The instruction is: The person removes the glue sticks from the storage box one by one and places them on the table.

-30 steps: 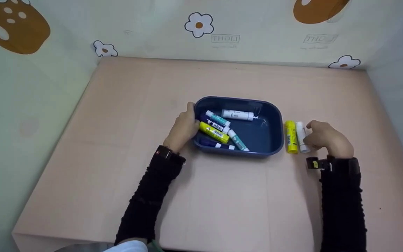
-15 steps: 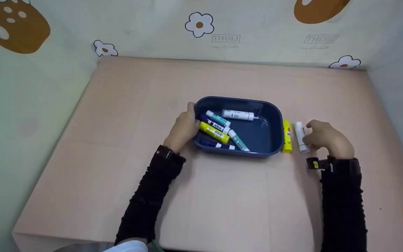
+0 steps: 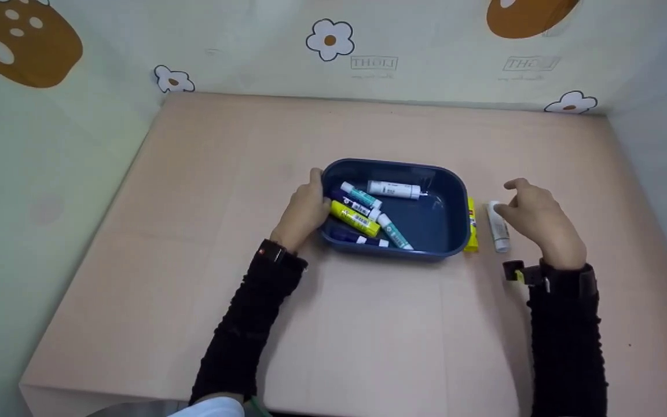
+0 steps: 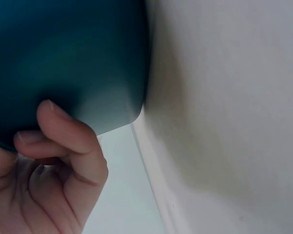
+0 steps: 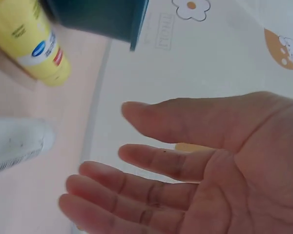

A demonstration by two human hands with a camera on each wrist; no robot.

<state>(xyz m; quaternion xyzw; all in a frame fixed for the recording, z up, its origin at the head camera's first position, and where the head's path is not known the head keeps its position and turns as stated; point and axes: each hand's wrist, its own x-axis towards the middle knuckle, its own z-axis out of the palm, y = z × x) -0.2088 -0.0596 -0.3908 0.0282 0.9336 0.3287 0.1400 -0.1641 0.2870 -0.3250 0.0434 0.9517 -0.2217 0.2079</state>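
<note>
The left hand (image 3: pixel 304 213) curls its fingers against the dark blue plastic tray's (image 3: pixel 455 191) left wall, bracing it. The right hand (image 3: pixel 536 223), fingers loosely spread and holding nothing, hovers beside the white tube (image 3: pixel 498 227); the yellow tube (image 3: pixel 471 226) lies against the tray.

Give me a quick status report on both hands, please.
Left hand holds blue tray rim. Right hand open beside white glue stick, not gripping. Yellow glue stick lies against tray.

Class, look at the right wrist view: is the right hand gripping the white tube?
No, the right hand is open, apart from the white tube.
</note>
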